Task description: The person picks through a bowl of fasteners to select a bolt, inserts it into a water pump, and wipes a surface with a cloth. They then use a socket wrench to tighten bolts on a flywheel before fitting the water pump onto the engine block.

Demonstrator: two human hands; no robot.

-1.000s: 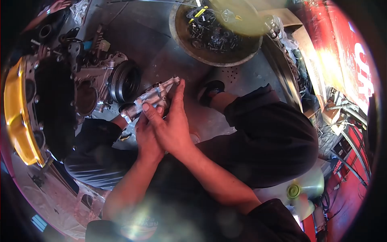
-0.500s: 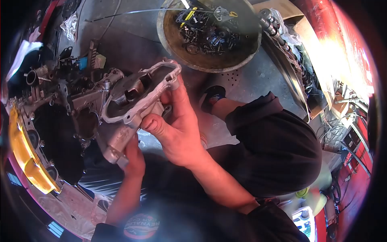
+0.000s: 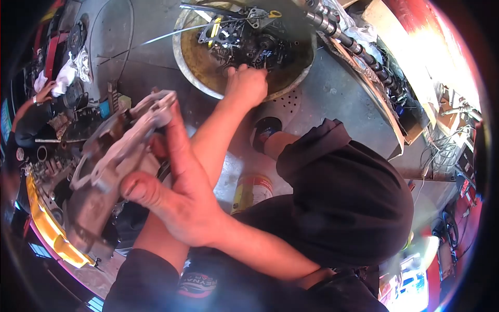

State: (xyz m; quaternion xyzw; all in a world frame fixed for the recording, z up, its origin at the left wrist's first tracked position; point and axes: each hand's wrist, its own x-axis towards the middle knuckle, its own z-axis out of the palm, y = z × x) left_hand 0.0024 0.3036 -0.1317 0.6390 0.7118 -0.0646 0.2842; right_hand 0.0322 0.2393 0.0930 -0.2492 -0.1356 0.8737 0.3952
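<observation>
My right hand (image 3: pixel 192 208) is closed on a grey cast metal housing (image 3: pixel 117 148), its thumb and fingers round the near side. The housing is tilted and blurred at the left. My left arm passes behind it, and my left hand (image 3: pixel 247 86) is over the near rim of a round basin (image 3: pixel 195 78). The left fingers are bent down among dark, oily metal parts (image 3: pixel 265 44); their tips and whatever they grip are hidden. A yellow-handled tool (image 3: pixel 214 32) and a flat metal plate (image 3: pixel 256 18) lie in the basin.
An engine block (image 3: pixel 49 177) with a yellow cover (image 3: pixel 49 229) stands at the left. Beyond it another person's hand (image 3: pixel 44 92) touches white cloth (image 3: pixel 65 75). A camshaft (image 3: pixel 358 49) and cardboard (image 3: pixel 416 67) are at the right. A labelled can (image 3: pixel 254 190) stands beside my leg.
My left hand has left the housing and reached up and right into the basin. My right hand has moved left and slightly down with the housing. The view has shifted.
</observation>
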